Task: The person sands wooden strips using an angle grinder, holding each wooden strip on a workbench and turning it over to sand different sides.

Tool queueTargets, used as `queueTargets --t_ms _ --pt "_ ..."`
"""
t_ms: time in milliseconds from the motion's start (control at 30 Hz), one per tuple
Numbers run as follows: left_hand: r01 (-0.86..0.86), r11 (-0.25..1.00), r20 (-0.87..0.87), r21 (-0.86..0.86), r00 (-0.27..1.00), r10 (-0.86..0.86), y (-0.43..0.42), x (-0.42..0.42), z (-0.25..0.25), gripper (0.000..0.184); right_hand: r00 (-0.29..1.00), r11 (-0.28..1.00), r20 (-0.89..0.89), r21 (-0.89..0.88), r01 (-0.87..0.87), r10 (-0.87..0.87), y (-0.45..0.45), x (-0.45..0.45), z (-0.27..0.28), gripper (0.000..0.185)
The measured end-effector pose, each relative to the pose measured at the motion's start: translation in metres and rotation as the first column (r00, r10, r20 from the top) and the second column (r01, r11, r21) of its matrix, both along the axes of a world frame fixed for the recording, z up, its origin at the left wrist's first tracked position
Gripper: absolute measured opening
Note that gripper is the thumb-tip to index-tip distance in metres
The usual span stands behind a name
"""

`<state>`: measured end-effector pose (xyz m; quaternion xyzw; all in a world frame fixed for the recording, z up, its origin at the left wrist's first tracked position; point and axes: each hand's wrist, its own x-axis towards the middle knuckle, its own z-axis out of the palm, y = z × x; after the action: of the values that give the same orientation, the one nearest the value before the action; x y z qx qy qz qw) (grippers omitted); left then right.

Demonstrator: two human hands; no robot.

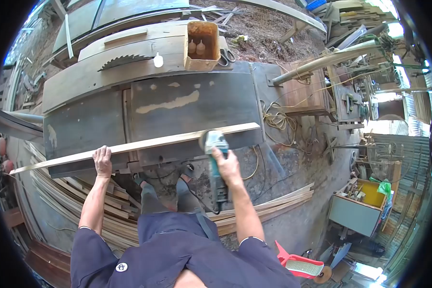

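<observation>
A long, narrow wooden strip lies slantwise across the dark metal machine table, its left end sticking out past the table's edge. My left hand is closed on the strip left of the middle, fingers over its top. In my right hand is a teal angle grinder, gripped round its body with the handle end towards me. The grinder's round disc sits at the strip near its right end; whether it touches the wood I cannot tell.
Beyond the table, a saw blade, a small white bottle, a rusty box and scissors rest on a board. Wooden strips are stacked by my feet. A coiled cord and a red dustpan lie at right.
</observation>
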<state>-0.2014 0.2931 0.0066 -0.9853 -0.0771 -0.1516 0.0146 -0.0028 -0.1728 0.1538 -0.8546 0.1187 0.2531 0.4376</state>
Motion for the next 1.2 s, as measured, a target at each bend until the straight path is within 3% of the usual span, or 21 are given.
queueTargets --t_ms 67,100,167,300,400,433,500,533,567,633,700,767,833,1000,1033,1100,1167,1200 --pt "0.001 1.000 -0.004 -0.010 1.000 -0.001 0.000 0.000 -0.001 0.021 0.990 0.989 0.036 0.060 0.131 -0.134 -0.044 0.021 -0.029 0.062" --pt "-0.005 1.000 -0.010 -0.020 1.000 0.005 0.001 0.000 -0.002 0.022 0.967 0.958 -0.072 0.134 0.253 -0.245 -0.051 0.033 -0.006 0.058" --pt "-0.004 1.000 -0.016 -0.028 1.000 0.003 0.001 0.000 -0.003 0.023 0.938 0.915 -0.048 0.208 0.347 -0.345 -0.090 0.057 -0.027 0.055" --pt "-0.002 1.000 -0.013 0.002 1.000 0.002 0.003 0.000 -0.002 0.023 0.882 0.853 -0.083 0.225 0.470 -0.464 -0.131 0.092 -0.002 0.065" --pt "-0.008 0.997 -0.147 -0.077 0.989 -0.003 0.010 0.009 0.009 0.020 0.813 0.758 -0.020 0.349 0.551 -0.582 -0.152 0.084 0.000 0.066" --pt "-0.003 0.997 -0.140 -0.072 0.990 -0.007 0.014 0.016 0.016 0.020 0.786 0.716 -0.045 0.383 0.584 -0.616 -0.159 0.074 -0.001 0.066" --pt "-0.010 0.986 -0.285 -0.166 0.958 -0.038 0.024 0.027 0.024 0.024 0.732 0.616 -0.074 0.485 0.620 -0.677 -0.164 0.045 -0.002 0.061" --pt "0.021 0.992 -0.278 -0.126 0.959 -0.055 0.026 0.034 0.024 0.040 0.714 0.565 -0.114 0.530 0.632 -0.691 -0.169 0.027 -0.008 0.062" --pt "0.021 0.992 -0.270 -0.123 0.961 -0.054 0.016 0.046 0.030 0.040 0.701 0.515 -0.153 0.575 0.636 -0.696 -0.172 0.011 -0.014 0.062" --pt "0.017 0.999 -0.162 -0.039 0.987 -0.023 -0.028 0.078 0.057 0.060 0.670 0.469 -0.238 0.553 0.689 -0.703 -0.164 -0.022 -0.010 0.063" --pt "0.122 0.981 -0.185 -0.153 0.971 -0.150 -0.072 0.112 0.053 0.076 0.658 0.439 -0.299 0.550 0.711 -0.691 -0.161 -0.050 -0.021 0.065" --pt "0.163 0.951 -0.227 -0.265 0.948 -0.225 -0.127 0.150 0.045 0.078 0.640 0.439 -0.331 0.510 0.740 -0.694 -0.149 -0.068 -0.014 0.065" --pt "0.209 0.901 -0.222 -0.379 0.925 -0.308 -0.181 0.188 0.029 0.078 0.638 0.439 -0.362 0.495 0.750 -0.680 -0.148 -0.080 -0.018 0.065" --pt "0.426 0.816 -0.009 -0.390 0.885 -0.466 -0.284 0.259 0.026 0.066 0.620 0.450 -0.320 0.467 0.761 -0.716 -0.149 -0.089 -0.012 0.064" --pt "0.425 0.817 -0.008 -0.389 0.886 -0.464 -0.295 0.266 0.028 0.066 0.623 0.452 -0.319 0.469 0.759 -0.714 -0.152 -0.089 -0.010 0.064" --pt "0.321 0.871 -0.168 -0.372 0.899 -0.403 -0.308 0.277 0.034 0.060 0.626 0.465 -0.264 0.476 0.746 -0.734 -0.154 -0.090 -0.007 0.063" --pt "0.402 0.819 -0.134 -0.409 0.861 -0.490 -0.300 0.282 0.041 0.051 0.623 0.469 -0.287 0.455 0.757 -0.728 -0.163 -0.091 -0.012 0.064" --pt "0.422 0.794 -0.199 -0.438 0.816 -0.543 -0.296 0.280 0.048 0.048 0.624 0.457 -0.303 0.470 0.755 -0.720 -0.165 -0.090 -0.009 0.065"
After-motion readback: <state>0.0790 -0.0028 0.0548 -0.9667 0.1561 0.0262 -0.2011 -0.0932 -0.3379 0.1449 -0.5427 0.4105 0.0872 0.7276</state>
